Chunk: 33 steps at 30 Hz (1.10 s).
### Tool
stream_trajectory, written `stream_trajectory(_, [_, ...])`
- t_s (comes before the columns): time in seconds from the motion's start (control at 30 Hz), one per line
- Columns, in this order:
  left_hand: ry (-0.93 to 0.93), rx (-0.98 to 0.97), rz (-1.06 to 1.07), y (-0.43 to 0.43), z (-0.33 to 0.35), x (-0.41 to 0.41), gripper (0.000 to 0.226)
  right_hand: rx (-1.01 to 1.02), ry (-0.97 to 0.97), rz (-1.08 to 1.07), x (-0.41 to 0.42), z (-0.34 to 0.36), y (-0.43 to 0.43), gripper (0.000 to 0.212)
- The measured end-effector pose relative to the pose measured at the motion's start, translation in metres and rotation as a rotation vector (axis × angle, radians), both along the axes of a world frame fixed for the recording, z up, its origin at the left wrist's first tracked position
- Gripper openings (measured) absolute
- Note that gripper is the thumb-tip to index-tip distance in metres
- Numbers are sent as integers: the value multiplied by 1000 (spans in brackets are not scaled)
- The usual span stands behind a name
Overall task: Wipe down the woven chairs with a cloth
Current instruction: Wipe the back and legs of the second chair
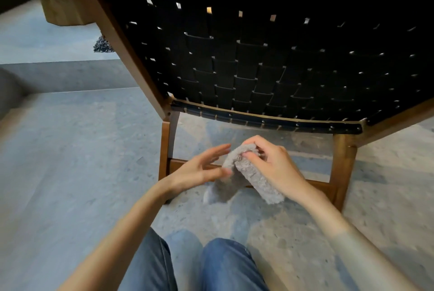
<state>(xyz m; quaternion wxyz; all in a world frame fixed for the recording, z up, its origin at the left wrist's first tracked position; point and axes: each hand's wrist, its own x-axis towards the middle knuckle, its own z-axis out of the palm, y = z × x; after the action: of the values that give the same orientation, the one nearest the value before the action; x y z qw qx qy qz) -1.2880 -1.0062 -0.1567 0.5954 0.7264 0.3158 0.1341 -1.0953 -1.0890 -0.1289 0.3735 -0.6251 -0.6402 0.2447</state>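
Right hand (272, 161) pinches the grey cloth (246, 173), folded over and drooping, just below the near edge of the woven chair (258, 62). Left hand (199, 168), fingers straight, touches the cloth's left side. Blue-jeaned knees (225, 265) lie nearest, over grey floor (70, 149).

Left grip (197, 171) splayed; right grip (274, 161) (fingers curled) pinches cloth (254, 176).

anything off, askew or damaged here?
Nothing clearly wrong. The woven chair shows no torn straps. The right hand holds the cloth, with the left hand open by it. Only oddity: a shaggy grey clump on the floor past the chair's frame, unidentifiable.
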Motion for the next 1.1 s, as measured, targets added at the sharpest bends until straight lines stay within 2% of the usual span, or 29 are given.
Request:
stream_trajectory(0.07, [-27, 114, -15, -7, -5, 1, 57, 33, -2, 32, -4, 3, -2, 8])
stream_trajectory(0.17, [64, 286, 25, -8, -16, -7, 30, 55, -49, 58, -9, 4, 0, 8])
stream_trajectory(0.3, [220, 337, 34, 1, -21, -27, 6, 68, -112, 1, -11, -6, 9, 11])
stream_trajectory(0.4, [305, 375, 100, 7, -25, -39, 18, 63, -112, -80, -13, -16, 18, 13])
stream_trajectory(0.5, [332, 368, 219, 16, -31, -50, 16, 78, -115, -135, -24, -23, 30, 12])
stream_trajectory(0.57, [284, 293, 376, 18, -29, -52, 17, 34, -104, -97, -32, -22, 35, 10])
stream_trajectory(0.67, [52, -101, 627, 28, -23, -62, 10, -156, -169, 144, -62, -25, 49, 6])
stream_trajectory(0.7, [-6, -225, 658, 31, -19, -66, 10, -208, -223, 235, -73, -27, 53, 7])
stream_trajectory(0.77, [-83, -348, 670, 36, -15, -77, 14, -269, -322, 349, -91, -30, 63, 10])
stream_trajectory(0.8, [-107, -386, 669, 39, -14, -83, 10, -296, -335, 364, -100, -31, 67, 17])
stream_trajectory(0.87, [-184, -491, 674, 42, -9, -96, 4, -346, -264, 343, -115, -30, 74, 47])
stream_trajectory(0.93, [-319, -622, 637, 47, -1, -106, 12, -335, -124, 265, -130, -27, 79, 74])
stream_trajectory(0.97, [-367, -665, 608, 49, 6, -111, 18, -301, -82, 228, -138, -24, 82, 77])
stream_trajectory(1.03, [-399, -660, 561, 54, 20, -117, 21, -222, -100, 154, -146, -14, 92, 60])
stream_trajectory(1.1, [-395, -571, 569, 61, 35, -123, 21, -137, -124, 75, -145, 5, 102, 36])
